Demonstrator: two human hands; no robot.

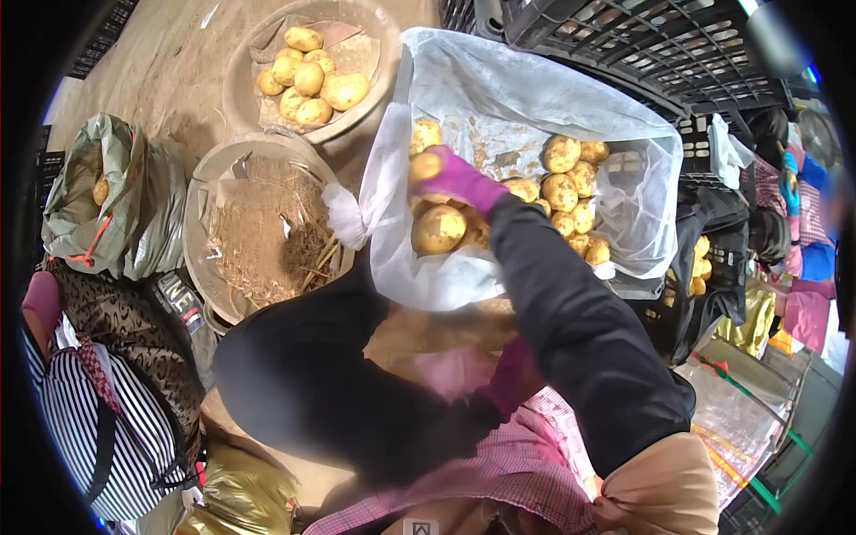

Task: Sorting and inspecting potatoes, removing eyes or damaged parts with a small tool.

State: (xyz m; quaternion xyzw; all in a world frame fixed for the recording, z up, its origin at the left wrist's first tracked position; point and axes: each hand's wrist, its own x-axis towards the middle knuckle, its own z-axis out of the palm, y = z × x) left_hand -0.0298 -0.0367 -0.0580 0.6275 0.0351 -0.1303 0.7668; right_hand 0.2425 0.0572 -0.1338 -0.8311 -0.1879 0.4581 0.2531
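Observation:
My right hand (465, 179), in a purple glove, grips a potato (426, 166) at the left side of a crate lined with thin white fabric (535, 73). Beneath and beside it lie more potatoes (439, 229), with patches of soil on their skins. A further group of potatoes (560, 192) fills the crate's right part, and bare, soiled lining shows between the groups. Close to my lap is my left hand (515, 374), also purple-gloved and partly hidden by my right sleeve. Something pink and blurred (451, 371) is next to it; I cannot tell whether the hand holds it.
A basin (234, 87) with several potatoes stands beyond a second basin (200, 221) of soil and straw. Open sacks (93, 194) stand at left, near a person in stripes (114, 435). Black plastic crates (622, 47) rise behind; another person (789, 187) is at right.

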